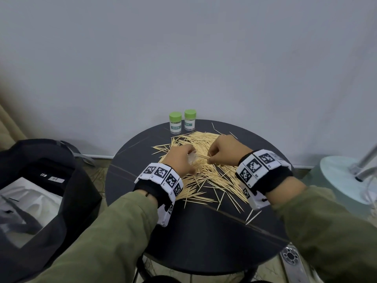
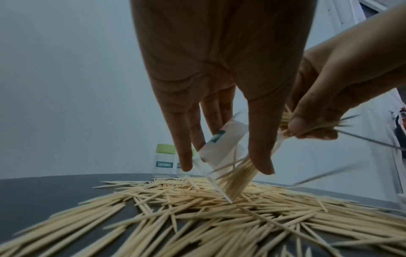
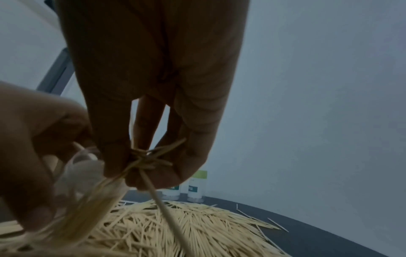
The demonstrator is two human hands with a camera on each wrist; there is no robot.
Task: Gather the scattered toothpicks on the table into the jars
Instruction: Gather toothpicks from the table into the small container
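A pile of wooden toothpicks point(image 1: 204, 174) lies spread over the round dark table point(image 1: 195, 231). My left hand point(image 1: 183, 158) grips a clear, uncapped jar point(image 2: 222, 144) with a white label. The jar is tilted over the pile, and a sheaf of toothpicks point(image 2: 237, 180) shows inside it. My right hand point(image 1: 220, 152) pinches a bunch of toothpicks point(image 3: 145, 160) at the jar's mouth. Two more jars point(image 1: 175, 122) point(image 1: 190, 119) with green caps stand upright at the table's far edge against the wall.
An open black bag point(image 1: 40, 180) holding white foam sits to the left of the table. The pale round base of a stand point(image 1: 346, 176) sits on the floor to the right. A grey wall rises right behind the table.
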